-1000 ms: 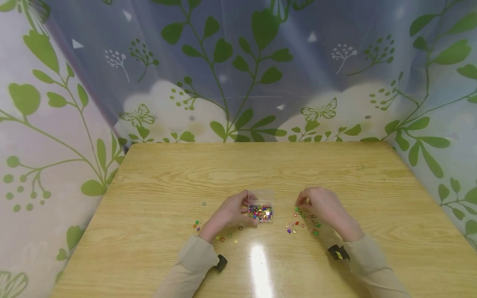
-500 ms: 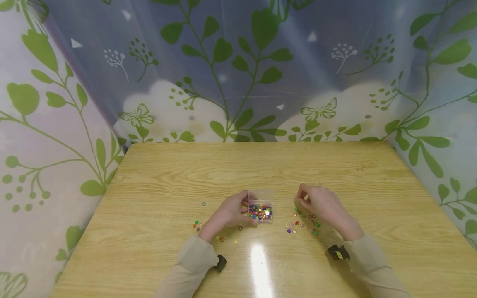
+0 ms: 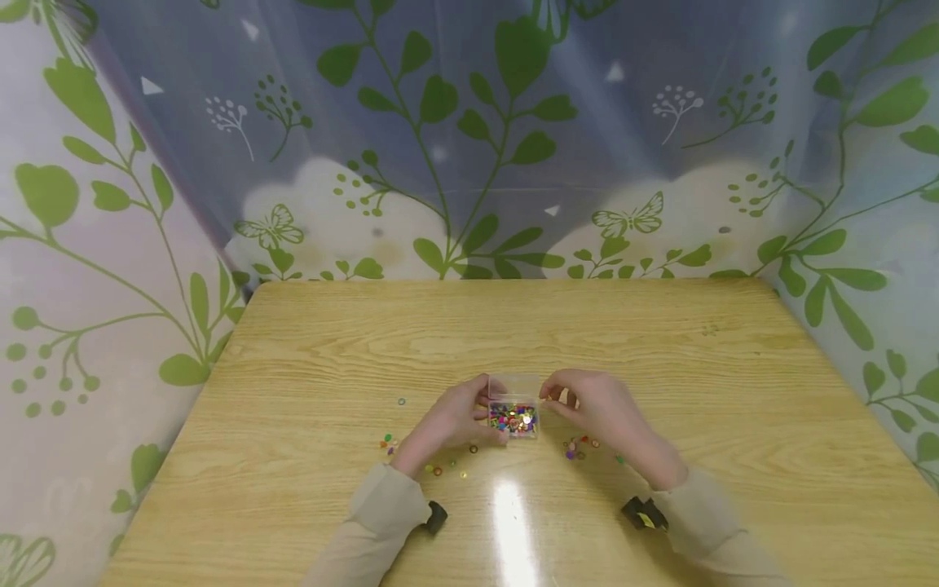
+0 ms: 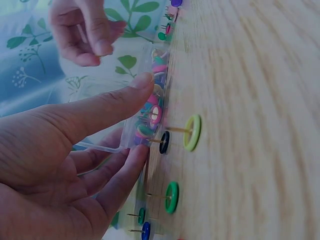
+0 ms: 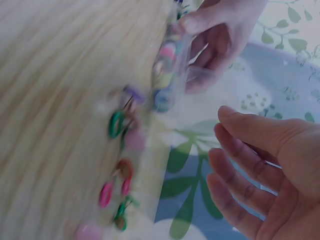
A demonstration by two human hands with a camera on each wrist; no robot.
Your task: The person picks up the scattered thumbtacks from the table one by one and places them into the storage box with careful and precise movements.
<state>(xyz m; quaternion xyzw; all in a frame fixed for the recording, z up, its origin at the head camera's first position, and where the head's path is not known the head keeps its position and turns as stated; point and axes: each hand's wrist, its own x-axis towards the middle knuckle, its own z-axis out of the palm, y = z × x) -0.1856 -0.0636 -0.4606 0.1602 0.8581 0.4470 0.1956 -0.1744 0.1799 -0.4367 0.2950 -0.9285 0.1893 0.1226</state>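
A small clear plastic box [image 3: 515, 386] stands on the table with its lid raised, filled with colourful thumbtacks [image 3: 513, 419]. My left hand [image 3: 451, 424] grips the box's left side, thumb at the front and fingers behind; the left wrist view shows the thumb [image 4: 112, 107] along its wall. Right of the box, my right hand [image 3: 601, 408] is close to its edge, thumb and forefinger together on a tiny yellowish thumbtack [image 3: 547, 399]. The thumbtack cannot be made out in the right wrist view, where the other fingers [image 5: 240, 195] are loosely bent.
Loose thumbtacks [image 3: 570, 453] lie right of the box, partly hidden by the right hand. Several more thumbtacks [image 3: 389, 443] are scattered around the left forearm. The wooden table [image 3: 367, 326] meets a leaf-patterned curtain [image 3: 469, 163] at the back.
My right hand has moved left, from the loose thumbtacks to the box's right edge. The left hand and box have stayed in place.
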